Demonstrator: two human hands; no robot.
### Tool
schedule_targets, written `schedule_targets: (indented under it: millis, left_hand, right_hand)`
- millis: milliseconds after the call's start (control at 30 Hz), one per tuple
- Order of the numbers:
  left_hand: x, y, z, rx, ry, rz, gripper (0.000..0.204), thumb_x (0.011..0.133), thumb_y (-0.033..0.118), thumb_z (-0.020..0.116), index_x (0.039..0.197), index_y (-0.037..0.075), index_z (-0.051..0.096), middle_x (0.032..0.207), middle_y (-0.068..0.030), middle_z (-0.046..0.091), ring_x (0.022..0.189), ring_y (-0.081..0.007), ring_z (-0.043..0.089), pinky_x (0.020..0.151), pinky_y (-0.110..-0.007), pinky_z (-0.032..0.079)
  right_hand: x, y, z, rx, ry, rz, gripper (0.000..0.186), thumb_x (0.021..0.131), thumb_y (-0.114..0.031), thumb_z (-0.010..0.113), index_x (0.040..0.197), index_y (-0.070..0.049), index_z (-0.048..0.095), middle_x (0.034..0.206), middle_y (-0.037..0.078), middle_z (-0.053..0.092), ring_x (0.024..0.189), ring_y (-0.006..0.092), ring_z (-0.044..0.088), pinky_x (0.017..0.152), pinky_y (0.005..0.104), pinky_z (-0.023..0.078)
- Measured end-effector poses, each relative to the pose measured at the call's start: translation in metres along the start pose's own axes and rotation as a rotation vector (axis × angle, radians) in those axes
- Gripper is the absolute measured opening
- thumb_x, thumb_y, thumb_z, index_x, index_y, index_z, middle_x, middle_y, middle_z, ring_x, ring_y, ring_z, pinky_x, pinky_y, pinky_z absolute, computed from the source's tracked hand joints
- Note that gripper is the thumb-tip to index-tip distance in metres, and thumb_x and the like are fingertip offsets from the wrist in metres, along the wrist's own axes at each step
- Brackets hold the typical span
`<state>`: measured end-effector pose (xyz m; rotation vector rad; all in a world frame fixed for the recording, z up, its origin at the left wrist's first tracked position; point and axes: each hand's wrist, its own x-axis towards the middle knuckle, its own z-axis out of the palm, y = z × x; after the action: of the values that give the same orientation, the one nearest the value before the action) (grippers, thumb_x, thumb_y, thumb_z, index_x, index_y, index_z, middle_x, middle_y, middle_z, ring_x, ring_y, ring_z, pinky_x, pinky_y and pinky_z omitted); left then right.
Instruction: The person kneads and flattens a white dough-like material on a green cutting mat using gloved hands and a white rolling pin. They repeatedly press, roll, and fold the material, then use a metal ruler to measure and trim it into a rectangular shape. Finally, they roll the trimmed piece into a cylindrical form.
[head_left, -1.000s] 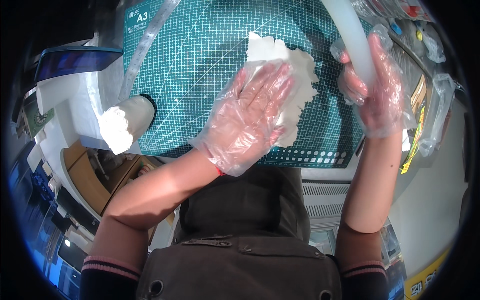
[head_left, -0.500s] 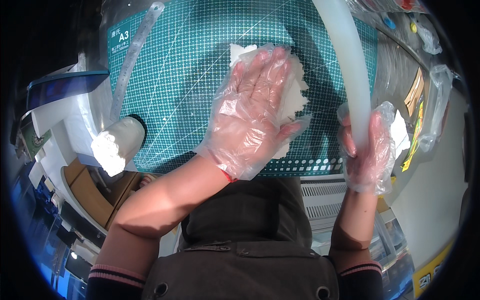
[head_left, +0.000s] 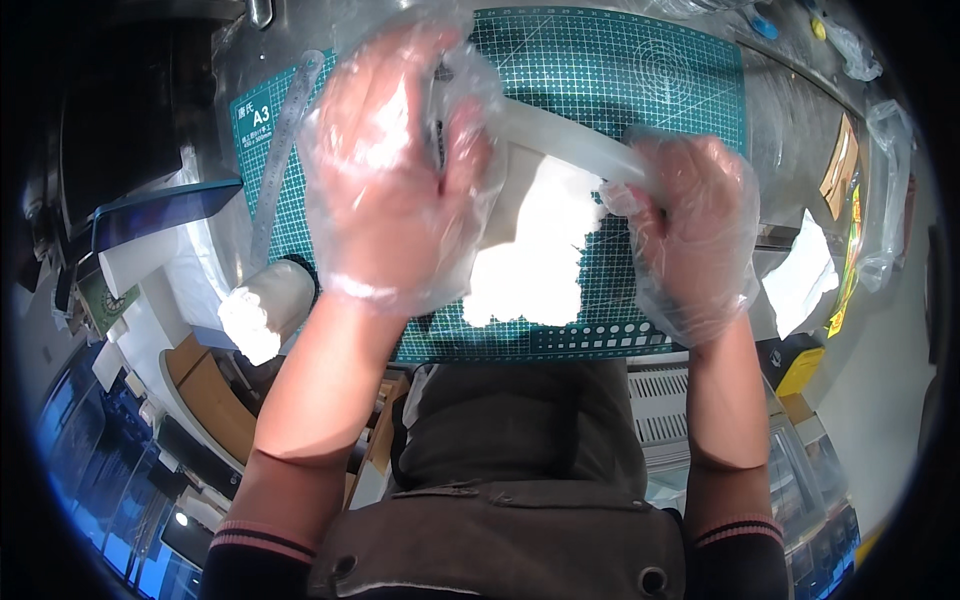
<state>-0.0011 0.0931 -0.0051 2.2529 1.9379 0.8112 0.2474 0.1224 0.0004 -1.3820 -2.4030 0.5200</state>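
A translucent white rolling pin (head_left: 575, 140) slants over a flattened white dough sheet (head_left: 530, 250) with ragged edges, on a green gridded cutting mat (head_left: 610, 70). My right hand (head_left: 695, 230), in a clear plastic glove, is closed round the pin's right end. At the other end is my left hand (head_left: 405, 170), gloved likewise and slightly blurred. Its fingers curve over the pin, and it hides that end. Part of the dough's upper left is covered by this hand and the pin. Bright light falls on the lower part of the sheet.
A clear ruler (head_left: 285, 150) lies along the mat's left side, with a white roll (head_left: 265, 305) below it. Crumpled white paper (head_left: 802, 275) rests right of my right hand. Farther right are a yellow strip (head_left: 848, 265) and clear plastic film (head_left: 885, 200).
My left hand has lifted off the dough and moved left onto the rolling pin. The pin has swung from nearly upright at the right to slanting across the dough. My right hand has turned over it.
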Motion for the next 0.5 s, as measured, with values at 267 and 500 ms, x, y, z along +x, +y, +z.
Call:
schedule_targets:
  millis: [267,500]
  left_hand:
    - [0.046,-0.004,0.022,0.082,-0.024,-0.131,0.050,0.096,0.024,0.061,0.136,-0.006,0.060,0.140,-0.0291,0.059,0.131,-0.0431,0.056,0.118,-0.048,0.040]
    - [0.043,-0.002,0.030,0.279,-0.081,-0.223,0.059,0.099,0.031,0.058,0.145,-0.005,0.052,0.148,-0.0287,0.053,0.142,-0.0404,0.046,0.122,-0.045,0.032]
  right_hand:
    - [0.033,0.005,0.008,0.024,0.054,-0.075,0.032,0.084,-0.016,0.077,0.113,-0.007,0.068,0.115,0.006,0.063,0.106,0.0307,0.060,0.097,0.0489,0.043]
    - [0.041,0.005,0.039,-0.291,0.184,0.022,0.037,0.098,-0.014,0.066,0.135,-0.009,0.064,0.140,0.013,0.064,0.127,0.0381,0.060,0.107,0.0509,0.044]
